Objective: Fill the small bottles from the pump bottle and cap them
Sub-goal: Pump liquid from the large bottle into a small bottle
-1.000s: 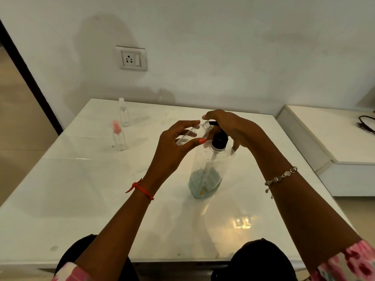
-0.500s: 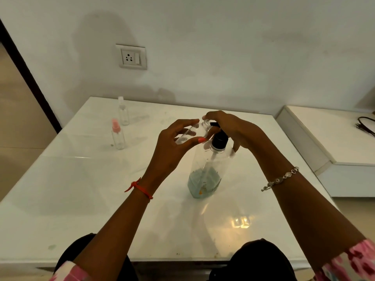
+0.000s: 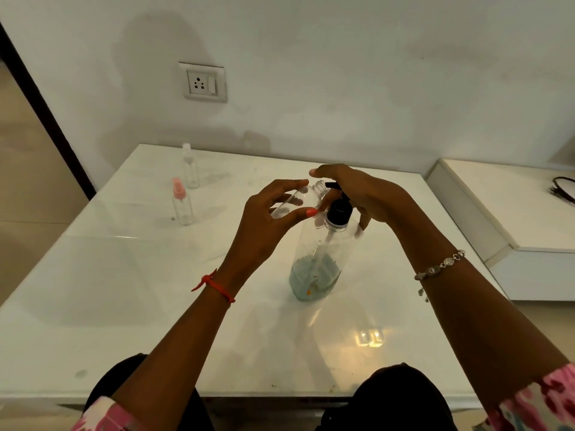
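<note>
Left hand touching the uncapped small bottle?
Touching. Head view: the left hand pinches the uncapped small bottle between thumb and fingers, lifted off the table.

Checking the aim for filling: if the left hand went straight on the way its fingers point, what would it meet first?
Probably the black nozzle of the pump bottle, just past the open neck of the small bottle that the left hand holds; the right hand lies over it. Depth is uncertain.
</note>
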